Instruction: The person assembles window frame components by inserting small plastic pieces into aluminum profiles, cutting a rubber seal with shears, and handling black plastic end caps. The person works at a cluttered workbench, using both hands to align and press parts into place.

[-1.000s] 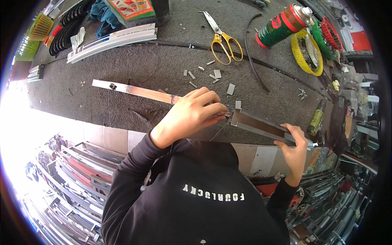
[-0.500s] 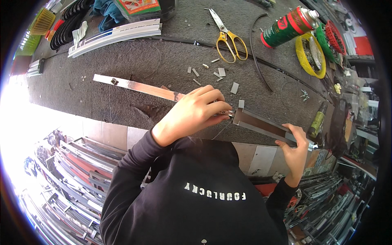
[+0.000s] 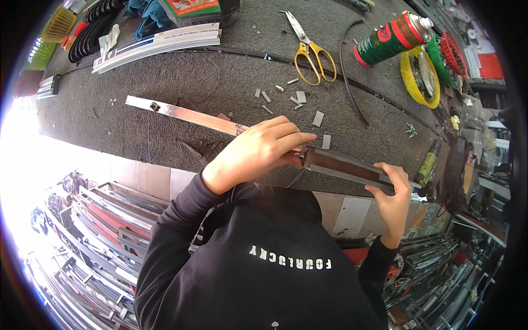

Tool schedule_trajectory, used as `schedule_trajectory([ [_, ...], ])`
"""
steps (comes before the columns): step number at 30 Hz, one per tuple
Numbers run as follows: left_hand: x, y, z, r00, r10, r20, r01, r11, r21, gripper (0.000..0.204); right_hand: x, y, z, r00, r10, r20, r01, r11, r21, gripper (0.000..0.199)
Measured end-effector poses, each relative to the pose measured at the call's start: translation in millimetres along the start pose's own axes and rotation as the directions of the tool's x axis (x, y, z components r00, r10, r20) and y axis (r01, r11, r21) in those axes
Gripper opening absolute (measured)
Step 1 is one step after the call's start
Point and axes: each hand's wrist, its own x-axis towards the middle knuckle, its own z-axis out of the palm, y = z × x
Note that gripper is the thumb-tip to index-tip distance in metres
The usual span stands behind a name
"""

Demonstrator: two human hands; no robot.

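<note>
Left hand (image 3: 258, 154) pinches mid-strip, right hand (image 3: 393, 190) grips the metal strip (image 3: 352, 168) end; I'd judge fitting underway, steady pressure next.

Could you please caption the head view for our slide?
Both hands (left hand, right hand) hold a long shiny metal strip on a grey workbench.

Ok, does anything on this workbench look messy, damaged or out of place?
Yes. Small cut scraps lie scattered on the grey mat above the long metal strip that both hands grip. The mat's front edge looks torn just left of the left hand.
</note>
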Motion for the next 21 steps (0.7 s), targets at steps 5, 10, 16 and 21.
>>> schedule_trajectory([
  [5,-9,-1,-5,0.998,-0.042,0.047,0.043,0.999,-0.006,0.069,2,1,9,0.995,0.094,0.023,-0.096,0.992,0.085,0.048],
  [10,-12,-6,-2,0.999,-0.036,0.007,0.037,0.997,-0.072,0.068,2,2,10,0.998,0.053,0.015,-0.054,0.997,0.048,0.049],
  [16,-10,-14,0,1.0,0.018,0.002,-0.018,0.998,-0.064,0.066,-5,8,2,0.997,0.073,0.025,-0.074,0.996,0.04,0.05],
  [21,-7,-16,6,0.991,0.135,-0.009,-0.132,0.982,0.138,0.058,-15,15,0,0.992,0.128,0.011,-0.129,0.991,0.044,0.051],
])
